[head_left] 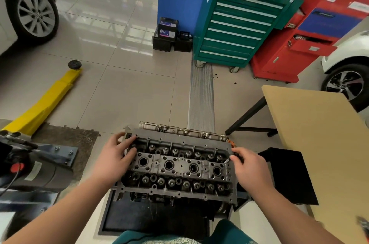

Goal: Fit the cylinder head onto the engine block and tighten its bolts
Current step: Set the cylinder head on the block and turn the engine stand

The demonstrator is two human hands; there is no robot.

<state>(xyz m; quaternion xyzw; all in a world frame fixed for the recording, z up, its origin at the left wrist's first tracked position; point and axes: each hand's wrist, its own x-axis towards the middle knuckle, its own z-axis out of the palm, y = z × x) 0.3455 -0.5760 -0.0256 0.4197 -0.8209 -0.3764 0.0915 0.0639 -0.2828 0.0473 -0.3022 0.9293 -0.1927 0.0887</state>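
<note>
Misalignment is the risk: with left hand (117, 156) and right hand (248, 168) curled over opposite ends of the cylinder head (177, 166), poised over the mostly hidden engine block (159, 197), uneven lowering could pinch fingers.

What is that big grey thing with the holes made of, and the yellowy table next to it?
The cylinder head looks like cast metal, probably aluminium: dull grey, rough surfaces, with machined round bores and shiny spots. Both hands grip its ends. The table top looks like wood or wood-look board, pale tan, smooth and matte; its legs look like black-painted metal.
</note>
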